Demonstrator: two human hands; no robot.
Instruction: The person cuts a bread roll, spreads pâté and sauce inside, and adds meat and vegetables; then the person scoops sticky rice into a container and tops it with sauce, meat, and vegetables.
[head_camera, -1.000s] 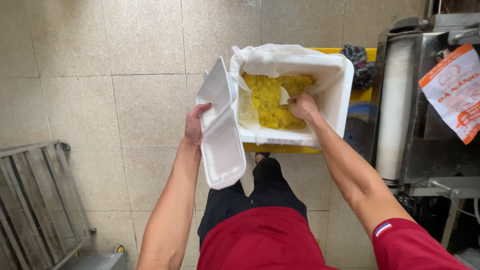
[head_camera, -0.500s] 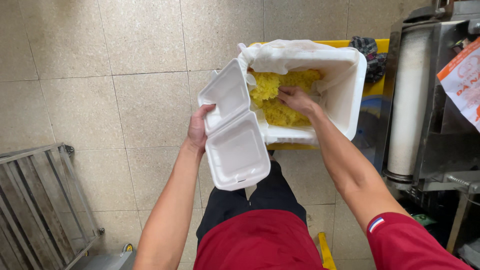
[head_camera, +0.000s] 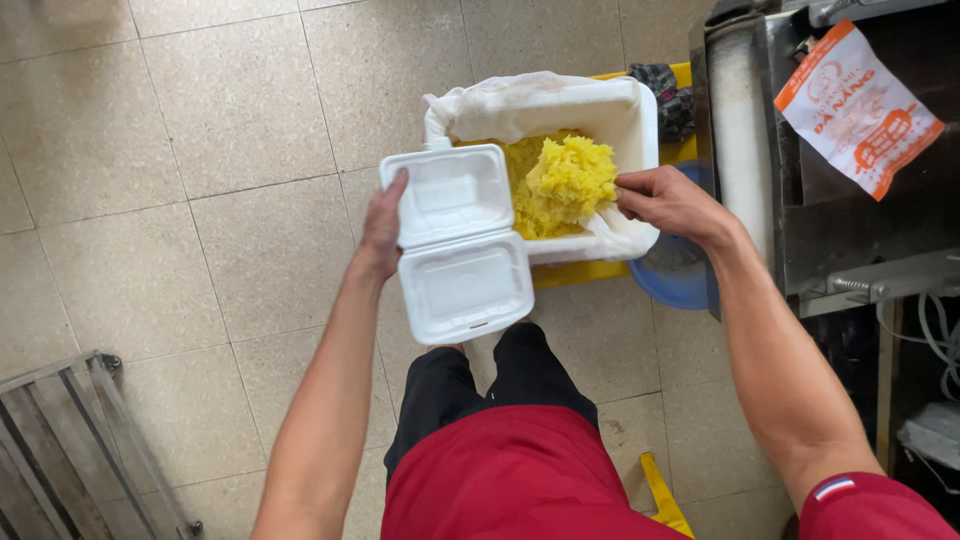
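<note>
My left hand (head_camera: 381, 228) holds an open white foam clamshell box (head_camera: 458, 243) from its left side, flat, with both halves empty and facing up. Right behind it stands a white foam cooler (head_camera: 628, 115) lined with white plastic and partly filled with yellow sticky rice. My right hand (head_camera: 668, 199) lifts a heaped scoop of yellow rice (head_camera: 570, 178) above the cooler, close to the clamshell's far right corner. The tool under the rice is hidden.
The cooler rests on a yellow stool (head_camera: 590, 272) over a beige tiled floor (head_camera: 200, 150). A blue basin (head_camera: 675, 280) sits under a metal cart (head_camera: 800, 180) at the right with an orange-and-white bag (head_camera: 858, 105). A metal rack (head_camera: 70, 450) lies at the lower left.
The clamshell has swung from tilted to flat and open. My right hand has come up out of the cooler with a heap of yellow rice.
</note>
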